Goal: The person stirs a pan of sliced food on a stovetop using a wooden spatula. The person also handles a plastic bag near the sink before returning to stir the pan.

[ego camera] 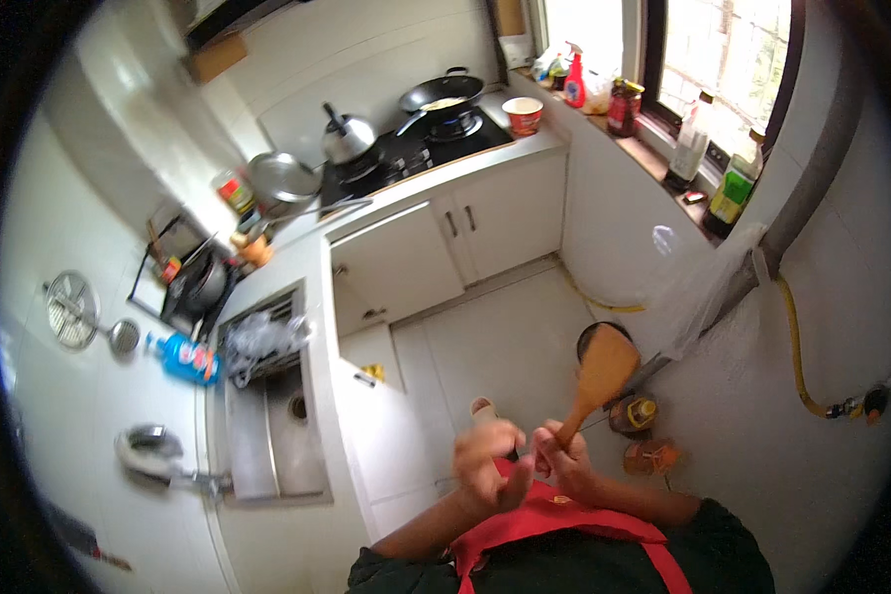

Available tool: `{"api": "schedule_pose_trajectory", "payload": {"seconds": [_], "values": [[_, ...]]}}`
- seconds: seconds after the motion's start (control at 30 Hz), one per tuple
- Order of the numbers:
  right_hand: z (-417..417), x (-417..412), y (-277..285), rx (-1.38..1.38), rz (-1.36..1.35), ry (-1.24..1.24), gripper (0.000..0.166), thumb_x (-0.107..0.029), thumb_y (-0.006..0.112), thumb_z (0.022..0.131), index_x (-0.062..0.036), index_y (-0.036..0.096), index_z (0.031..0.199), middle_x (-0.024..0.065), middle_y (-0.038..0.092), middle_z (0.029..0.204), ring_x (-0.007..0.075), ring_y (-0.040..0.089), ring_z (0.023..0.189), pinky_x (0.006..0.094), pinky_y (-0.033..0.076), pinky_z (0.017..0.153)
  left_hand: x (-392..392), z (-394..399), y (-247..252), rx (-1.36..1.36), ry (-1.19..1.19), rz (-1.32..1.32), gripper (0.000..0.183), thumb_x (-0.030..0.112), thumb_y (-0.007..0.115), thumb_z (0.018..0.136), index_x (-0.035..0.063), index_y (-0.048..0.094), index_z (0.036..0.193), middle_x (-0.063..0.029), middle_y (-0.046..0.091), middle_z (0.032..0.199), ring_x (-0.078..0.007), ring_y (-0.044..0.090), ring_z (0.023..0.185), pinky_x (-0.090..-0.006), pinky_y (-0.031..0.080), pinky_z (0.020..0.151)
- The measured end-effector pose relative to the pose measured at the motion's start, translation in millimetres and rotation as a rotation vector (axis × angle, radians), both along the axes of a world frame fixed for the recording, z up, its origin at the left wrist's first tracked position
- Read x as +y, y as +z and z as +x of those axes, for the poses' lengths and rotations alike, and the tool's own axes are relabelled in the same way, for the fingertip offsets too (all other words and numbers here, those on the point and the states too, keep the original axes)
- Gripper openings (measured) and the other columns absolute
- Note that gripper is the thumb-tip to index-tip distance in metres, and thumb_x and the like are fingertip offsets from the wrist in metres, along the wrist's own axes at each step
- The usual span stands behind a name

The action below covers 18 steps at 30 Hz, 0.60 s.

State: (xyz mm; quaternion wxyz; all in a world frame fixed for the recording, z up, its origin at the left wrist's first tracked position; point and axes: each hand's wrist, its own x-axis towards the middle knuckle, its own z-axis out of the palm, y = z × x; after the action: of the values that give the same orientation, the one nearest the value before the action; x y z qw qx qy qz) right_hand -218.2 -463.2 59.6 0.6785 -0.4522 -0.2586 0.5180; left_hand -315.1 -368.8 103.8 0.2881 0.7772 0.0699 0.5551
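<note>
My right hand (566, 462) grips the thin handle of a wooden spatula (606, 364), its broad blade pointing up and away from me. Close beside it, my left hand (488, 462) is blurred, with curled fingers and the thumb held apart; I see nothing in it. Both hands are in front of the red apron (557, 512) on my chest. Ahead, on the black gas hob (416, 160), stand a wok (423, 95) with pale food inside and a steel kettle (349, 141).
Left are a steel sink (297, 453) with a plastic bag (263, 341) on its rack and a blue pump bottle (185, 359). A cabinet door (375, 423) stands open. Bottles (735, 185) line the sill; an oil bottle (633, 416) stands on the floor at right.
</note>
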Motion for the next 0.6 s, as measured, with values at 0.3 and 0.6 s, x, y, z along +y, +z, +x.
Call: {"api": "schedule_pose_trajectory", "payload": {"seconds": [0.3, 0.6], "values": [[122.7, 162.3, -0.9, -0.985, -0.269, 0.174, 0.03, -0.014, 0.055, 0.085, -0.0027, 0.046, 0.111, 0.0202, 0.059, 0.093, 0.0361, 0.061, 0.076, 0.04, 0.049, 0.062, 159.7, 123.3, -93.2, 0.133, -0.687, -0.97, 0.026, 0.026, 0.037, 0.096, 0.0024, 0.046, 0.104, -0.0104, 0.054, 0.1, -0.0165, 0.051, 0.092, -0.0287, 0.041, 0.083], [197.3, 371.9, 32.0, -1.197, 0.505, -0.115, 0.028, -0.011, 0.072, 0.07, -0.0068, 0.057, 0.094, 0.0071, 0.055, 0.074, 0.024, 0.058, 0.063, 0.0334, 0.047, 0.054, 352.9, 187.8, -32.4, -0.067, -0.998, -1.462, 0.041, 0.033, 0.024, 0.093, 0.002, 0.045, 0.109, -0.0166, 0.049, 0.119, -0.0231, 0.046, 0.111, -0.036, 0.034, 0.099]]}}
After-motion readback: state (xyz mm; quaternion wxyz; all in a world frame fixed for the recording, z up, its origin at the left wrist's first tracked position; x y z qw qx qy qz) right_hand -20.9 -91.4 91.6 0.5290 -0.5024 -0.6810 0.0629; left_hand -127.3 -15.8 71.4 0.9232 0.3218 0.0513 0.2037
